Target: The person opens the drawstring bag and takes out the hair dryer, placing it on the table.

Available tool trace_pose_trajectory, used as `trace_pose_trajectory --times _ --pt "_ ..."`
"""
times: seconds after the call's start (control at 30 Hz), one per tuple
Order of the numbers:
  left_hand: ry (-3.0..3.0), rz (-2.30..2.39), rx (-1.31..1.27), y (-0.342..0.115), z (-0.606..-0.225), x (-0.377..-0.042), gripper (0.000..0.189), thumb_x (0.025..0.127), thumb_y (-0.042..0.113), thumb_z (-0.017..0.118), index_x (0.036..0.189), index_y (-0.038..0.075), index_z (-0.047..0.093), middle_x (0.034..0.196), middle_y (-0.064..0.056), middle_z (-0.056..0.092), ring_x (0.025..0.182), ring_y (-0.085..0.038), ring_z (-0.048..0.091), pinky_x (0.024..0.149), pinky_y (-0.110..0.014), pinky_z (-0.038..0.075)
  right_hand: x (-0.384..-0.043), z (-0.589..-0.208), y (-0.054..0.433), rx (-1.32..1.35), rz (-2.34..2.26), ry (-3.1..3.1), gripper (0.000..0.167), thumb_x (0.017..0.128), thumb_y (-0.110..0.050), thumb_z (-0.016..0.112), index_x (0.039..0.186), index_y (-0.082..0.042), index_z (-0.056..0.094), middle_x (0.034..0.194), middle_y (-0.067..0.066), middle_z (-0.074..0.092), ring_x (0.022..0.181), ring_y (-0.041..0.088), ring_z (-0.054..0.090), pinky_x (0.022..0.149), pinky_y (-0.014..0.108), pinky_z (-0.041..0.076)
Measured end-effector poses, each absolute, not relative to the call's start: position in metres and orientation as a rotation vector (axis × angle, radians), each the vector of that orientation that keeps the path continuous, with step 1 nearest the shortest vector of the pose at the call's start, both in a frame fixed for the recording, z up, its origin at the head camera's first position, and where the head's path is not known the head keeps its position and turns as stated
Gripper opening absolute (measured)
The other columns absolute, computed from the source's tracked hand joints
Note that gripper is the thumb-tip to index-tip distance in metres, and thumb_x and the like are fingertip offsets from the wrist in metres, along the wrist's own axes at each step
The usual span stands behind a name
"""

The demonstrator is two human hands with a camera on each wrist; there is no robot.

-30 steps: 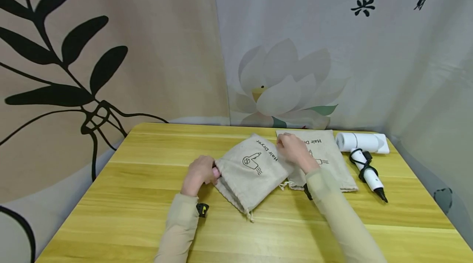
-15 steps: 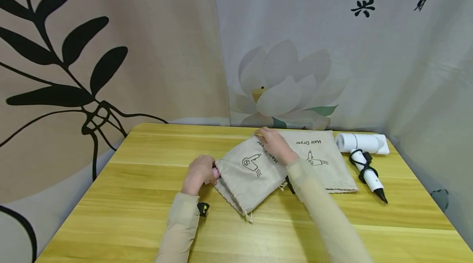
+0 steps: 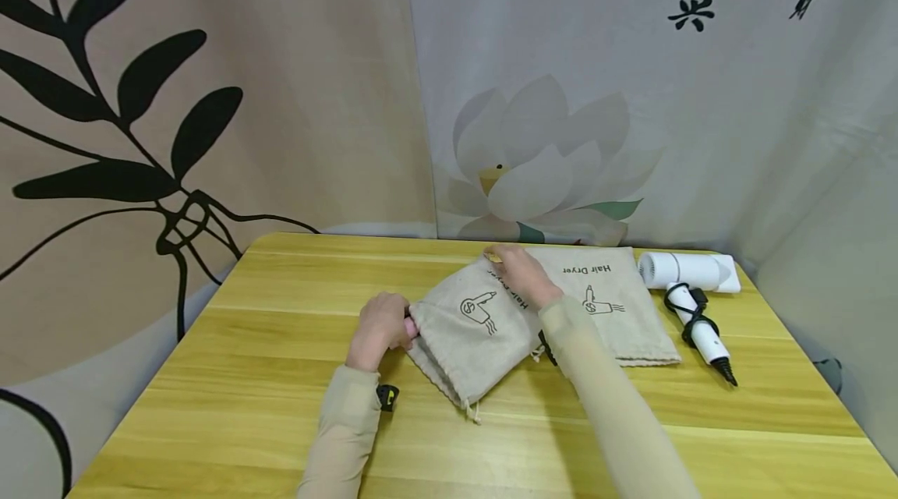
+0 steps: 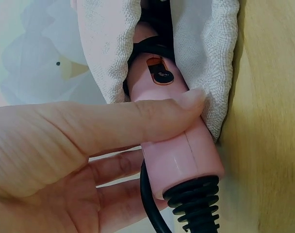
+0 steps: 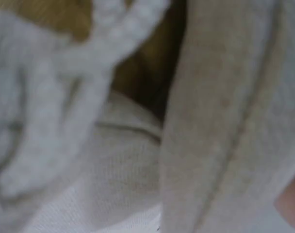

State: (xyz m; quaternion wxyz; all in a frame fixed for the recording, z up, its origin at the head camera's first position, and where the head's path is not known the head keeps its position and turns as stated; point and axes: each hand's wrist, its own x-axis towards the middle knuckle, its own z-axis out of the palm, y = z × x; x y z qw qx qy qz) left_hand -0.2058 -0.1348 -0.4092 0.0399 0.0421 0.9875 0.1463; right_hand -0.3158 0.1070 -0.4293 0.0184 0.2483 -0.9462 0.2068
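Note:
A beige drawstring bag (image 3: 470,331) printed "Hair Dryer" lies tilted mid-table. My left hand (image 3: 379,331) grips the pink handle of a hair dryer (image 4: 179,155) at the bag's left opening. The left wrist view shows its thumb across the handle, below a small switch, with a black ribbed cord end underneath. The rest of the dryer is hidden inside the cloth. At the bag's far corner my right hand (image 3: 521,274) holds the cloth with bent fingers. Blurred fabric and white drawstring (image 5: 79,87) fill the right wrist view, where a fingertip (image 5: 290,201) shows at the edge.
A second beige bag (image 3: 631,327) lies flat just right of the first, partly behind my right arm. Beyond it, a white hair dryer (image 3: 684,270) with a black cord wound round its handle lies near the wooden table's (image 3: 281,374) right edge. A printed curtain hangs behind.
My right hand has moved left from between the two bags to the far corner of the tilted bag, uncovering more of the second bag. The left hand has stayed on the pink handle.

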Motion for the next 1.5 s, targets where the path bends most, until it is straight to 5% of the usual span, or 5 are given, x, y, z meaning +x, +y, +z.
trace_pose_trajectory --times 0.63,0.8,0.97,1.5 --pt "3.008 0.511 0.078 -0.136 -0.412 -0.206 0.031 0.055 0.010 0.089 0.078 0.009 0.068 0.088 -0.010 0.068 0.073 -0.022 0.056 0.061 -0.035 0.048 -0.316 -0.434 0.105 0.837 0.535 -2.872 0.016 0.095 -0.011 0.055 0.106 -0.008 0.067 0.104 0.009 0.068 0.100 0.027 0.064 0.089 0.040 0.052" --pt "2.995 0.579 0.071 -0.136 -0.412 -0.205 0.012 0.070 0.009 0.074 0.070 0.009 0.062 0.076 -0.008 0.062 0.063 -0.020 0.051 0.053 -0.029 0.040 -0.313 -0.433 0.108 0.789 0.556 -2.852 0.016 0.095 -0.014 0.057 0.107 -0.011 0.067 0.103 0.007 0.068 0.093 0.026 0.066 0.082 0.039 0.054" --pt "2.974 0.646 0.053 -0.135 -0.412 -0.205 0.016 0.077 0.008 0.061 0.063 0.010 0.053 0.065 -0.005 0.053 0.055 -0.018 0.045 0.048 -0.026 0.033 -0.312 -0.432 0.110 0.751 0.537 -2.825 0.015 0.095 -0.017 0.058 0.105 -0.013 0.068 0.100 0.006 0.068 0.087 0.025 0.066 0.076 0.038 0.055" --pt "2.980 0.680 0.066 -0.137 -0.410 -0.205 0.008 0.077 0.012 0.071 0.082 0.009 0.066 0.083 -0.008 0.064 0.063 -0.019 0.047 0.054 -0.028 0.036 -0.309 -0.432 0.119 0.614 0.535 -2.775 0.016 0.096 -0.019 0.056 0.105 -0.013 0.068 0.100 0.006 0.065 0.087 0.024 0.065 0.076 0.039 0.054"
